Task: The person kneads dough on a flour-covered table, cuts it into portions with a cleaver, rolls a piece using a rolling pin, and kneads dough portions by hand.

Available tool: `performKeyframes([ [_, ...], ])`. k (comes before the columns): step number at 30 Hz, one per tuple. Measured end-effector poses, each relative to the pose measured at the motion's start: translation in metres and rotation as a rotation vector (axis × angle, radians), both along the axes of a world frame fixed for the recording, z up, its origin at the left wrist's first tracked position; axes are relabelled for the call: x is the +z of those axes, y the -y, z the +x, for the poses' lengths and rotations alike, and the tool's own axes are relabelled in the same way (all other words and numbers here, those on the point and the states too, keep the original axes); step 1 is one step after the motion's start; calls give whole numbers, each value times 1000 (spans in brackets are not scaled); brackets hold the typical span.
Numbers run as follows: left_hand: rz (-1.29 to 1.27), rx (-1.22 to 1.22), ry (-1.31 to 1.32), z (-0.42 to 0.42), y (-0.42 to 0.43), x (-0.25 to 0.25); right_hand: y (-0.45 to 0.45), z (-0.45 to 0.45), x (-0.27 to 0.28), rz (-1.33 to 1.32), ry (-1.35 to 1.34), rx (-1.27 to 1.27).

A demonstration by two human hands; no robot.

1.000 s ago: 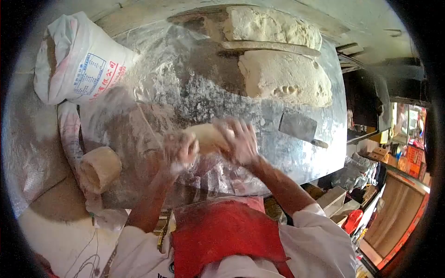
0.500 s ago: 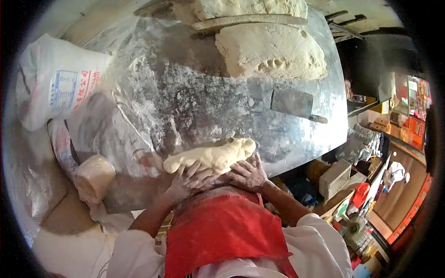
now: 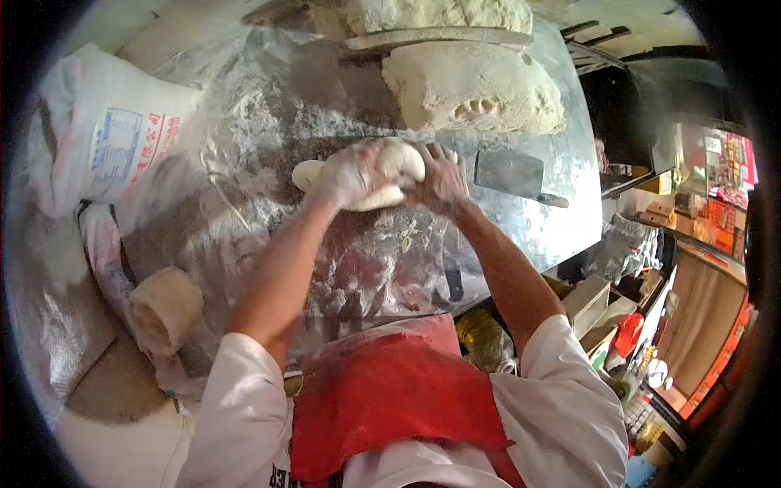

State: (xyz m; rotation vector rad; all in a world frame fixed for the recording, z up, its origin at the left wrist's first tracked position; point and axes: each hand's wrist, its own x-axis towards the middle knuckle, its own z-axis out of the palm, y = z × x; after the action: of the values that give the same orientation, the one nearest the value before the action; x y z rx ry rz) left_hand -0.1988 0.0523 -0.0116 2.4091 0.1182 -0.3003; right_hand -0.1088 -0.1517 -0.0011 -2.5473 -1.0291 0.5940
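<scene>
A piece of pale dough (image 3: 403, 160) lies on the floured metal tabletop (image 3: 325, 276), folded and partly covered by both hands. My left hand (image 3: 358, 175) is wrapped over its middle, somewhat blurred by motion. One rounded dough end sticks out to the left of that hand, and another part shows below it. At the right end, my right hand (image 3: 442, 180) grips the dough with bent fingers. Just right of this hand, a flat dough scraper (image 3: 511, 172) with a short handle rests on the table.
Two large dough slabs (image 3: 476, 85) lie at the far side, with a long flour-dusted bar (image 3: 439, 37) between them. A white printed sack (image 3: 122, 138) stands at the left, above a pale, round, hollow object (image 3: 167, 309). Boxes (image 3: 587, 302) crowd the area beyond the table's right edge.
Both hands have moved away from my body, across the table, carrying the dough with them. The dough was long and stretched out near the apron; now it is folded under the hands.
</scene>
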Motion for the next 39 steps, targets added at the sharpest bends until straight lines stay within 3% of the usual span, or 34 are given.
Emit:
performKeyframes([
  [1,-255,58,-212,11,-11,18,-12,9,4,34,-165,-69],
  [2,-418,103,-66,8,-29,13,-29,18,28,159,-481,-90],
  [3,-572,143,78,-3,-50,8,-53,14,82,0,-663,-139],
  [4,-759,307,229,-26,-55,37,-64,8,106,120,-625,-86],
  [5,-746,313,229,-43,-59,75,-71,-2,120,231,-590,-32],
  [6,-621,394,374,-57,-64,116,-80,-17,132,236,-595,-14],
  [7,-488,473,519,-73,-67,139,-89,-39,144,349,-151,58],
  [8,-223,468,737,-95,-69,129,-98,-59,150,459,295,122],
  [10,434,488,1103,-139,-69,54,-105,-93,89,416,414,281],
  [11,140,392,609,-170,-66,39,-105,-107,50,428,446,394],
  [12,1003,178,429,-224,-65,-28,-101,-117,20,382,262,409],
  [13,626,262,214,-229,-43,27,-98,-124,4,331,79,427],
  [14,480,267,195,-238,-49,53,-92,-124,8,336,76,449],
  [16,318,287,158,-261,-50,60,-64,-123,20,214,74,483],
  [17,274,503,171,-276,-49,55,-49,-126,12,207,61,492],
  [18,232,713,190,-283,-54,47,-37,-127,-3,344,51,344],
  [19,226,720,188,-290,-60,26,-30,-127,-11,477,43,197],
  [20,139,845,199,-297,-64,-10,-31,-129,-8,472,43,202],
  [21,49,965,207,-304,-66,-51,-34,-133,-1,356,-3,13],
  [22,-221,1037,406,-303,-68,-98,-39,-136,1,238,-46,-176],
  [23,-229,1039,401,-290,-69,-97,-47,-139,-7,228,-45,-176],
  [25,900,422,431,-251,-60,-60,-75,-146,-27,466,-405,-578],
  [26,164,707,432,-215,-46,-12,-109,-143,33,520,-842,-686],
  [27,-593,916,391,-184,-34,24,-114,-141,2,594,-770,-631],
  [28,-590,909,389,-183,-21,10,-120,-138,9,588,-790,-545],
  [30,-234,700,577,-195,11,-33,-128,-129,25,587,-805,-459],
  [31,-234,699,573,-197,20,-25,-125,-131,31,539,-751,-279],
  [33,336,458,767,-200,26,-6,-116,-129,27,538,-513,103],
  [35,270,520,796,-203,30,-17,-107,-132,11,510,-347,230],
  [37,126,656,828,-220,47,-41,-110,-141,14,591,-405,308],
  [38,-206,886,819,-259,60,-108,-119,-144,18,692,-449,378],
  [39,-546,1093,793,-288,61,-169,-131,-144,29,497,-356,538],
])
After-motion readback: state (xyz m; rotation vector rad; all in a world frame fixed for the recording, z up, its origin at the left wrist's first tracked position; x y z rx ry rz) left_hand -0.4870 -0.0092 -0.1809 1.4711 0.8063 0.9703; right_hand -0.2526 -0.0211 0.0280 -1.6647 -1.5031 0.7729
